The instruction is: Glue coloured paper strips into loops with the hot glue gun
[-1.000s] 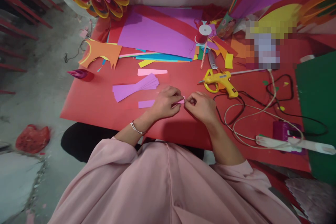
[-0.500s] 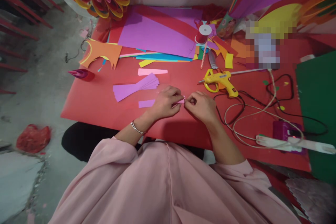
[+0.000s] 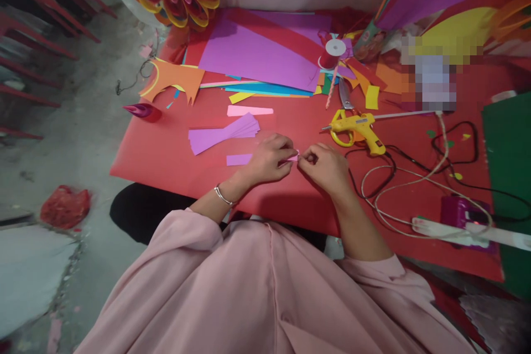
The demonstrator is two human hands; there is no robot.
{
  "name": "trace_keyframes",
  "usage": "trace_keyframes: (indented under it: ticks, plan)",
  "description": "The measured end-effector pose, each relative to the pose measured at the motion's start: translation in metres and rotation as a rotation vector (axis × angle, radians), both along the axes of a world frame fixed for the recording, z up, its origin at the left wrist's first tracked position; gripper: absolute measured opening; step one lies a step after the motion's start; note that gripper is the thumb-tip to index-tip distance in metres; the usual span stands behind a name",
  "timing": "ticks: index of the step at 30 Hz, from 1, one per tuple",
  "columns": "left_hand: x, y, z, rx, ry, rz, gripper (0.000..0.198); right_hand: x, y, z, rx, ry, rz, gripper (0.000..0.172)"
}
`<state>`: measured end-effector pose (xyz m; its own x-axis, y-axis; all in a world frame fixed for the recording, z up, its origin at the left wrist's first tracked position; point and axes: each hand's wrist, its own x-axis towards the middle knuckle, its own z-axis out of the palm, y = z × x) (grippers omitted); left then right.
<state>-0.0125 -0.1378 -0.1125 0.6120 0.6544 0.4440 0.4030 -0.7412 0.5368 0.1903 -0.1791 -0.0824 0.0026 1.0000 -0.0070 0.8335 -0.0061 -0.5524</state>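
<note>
Your left hand (image 3: 271, 159) and right hand (image 3: 326, 167) meet fingertip to fingertip just past the near edge of the bench (image 3: 166, 160). Both are curled almost closed, each pinching one end of a small pink paper strip (image 3: 293, 157). A purple strip (image 3: 237, 160) lies flat and runs out from under your left hand. The bench edge passes close under both wrists, so you have little room towards yourself. Left of your left hand the red top is open out to the corner. Right of your right hand, looped cords (image 3: 385, 188) and a power strip (image 3: 452, 229) crowd the surface. Beyond your left hand lies a fan of purple strips (image 3: 222, 134), then a pink strip (image 3: 249, 110). Beyond your right hand lies a yellow glue gun (image 3: 360, 128). Farther off are big paper sheets (image 3: 261, 55) and a ribbon spool (image 3: 333, 51). The printed packet (image 3: 370, 44) beside the spool is too small to read.
</note>
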Motion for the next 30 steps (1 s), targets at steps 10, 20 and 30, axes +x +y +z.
trace_keyframes:
  ticks: [10,20,30]
  plan:
    - [-0.056,-0.013,0.039,-0.582,-0.556,0.363,0.021,0.002,-0.001,0.001,-0.032,-0.01,-0.023,0.014]
    - [-0.152,-0.051,0.082,-1.24,-1.023,0.658,0.03,0.012,0.0,-0.013,-0.032,0.134,-0.009,0.046]
    - [-0.14,-0.034,0.053,-1.164,-0.889,0.437,0.026,0.011,-0.003,-0.008,0.039,-0.007,0.119,0.055]
